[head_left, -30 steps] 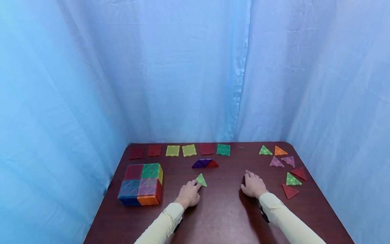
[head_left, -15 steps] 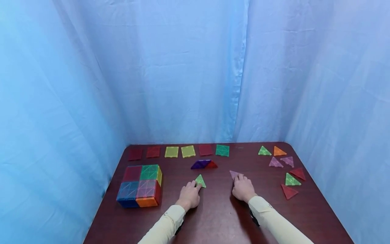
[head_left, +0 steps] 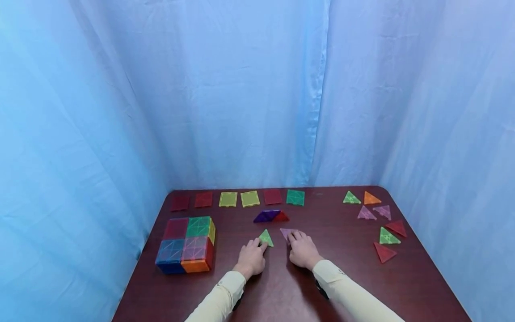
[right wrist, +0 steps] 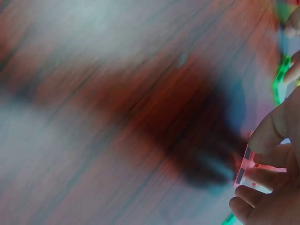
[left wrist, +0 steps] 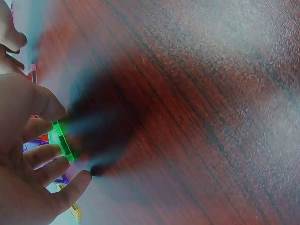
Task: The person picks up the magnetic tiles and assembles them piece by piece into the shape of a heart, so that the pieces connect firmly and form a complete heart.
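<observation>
In the head view my left hand (head_left: 251, 258) rests beside a light green triangular magnetic tile (head_left: 265, 237), its forefinger touching the near edge. The left wrist view shows that hand's fingers spread out, with the green tile (left wrist: 62, 140) beyond them. My right hand (head_left: 303, 250) holds a pink triangular magnetic tile (head_left: 285, 232) low at the table, just right of the green one with a small gap between. From the right wrist, thumb and fingertips meet the pink tile (right wrist: 243, 164). The fingers partly hide both tiles.
Behind the hands lie joined purple (head_left: 266, 216) and red triangles. A block of coloured square tiles (head_left: 186, 245) stands left. Several square tiles (head_left: 249, 198) line the far edge. Several loose triangles (head_left: 388, 237) lie right. Blue curtains (head_left: 241, 89) surround the table (head_left: 289, 290).
My right hand has moved left, bringing the pink triangle close to the green one. The left hand has stayed at the green triangle.
</observation>
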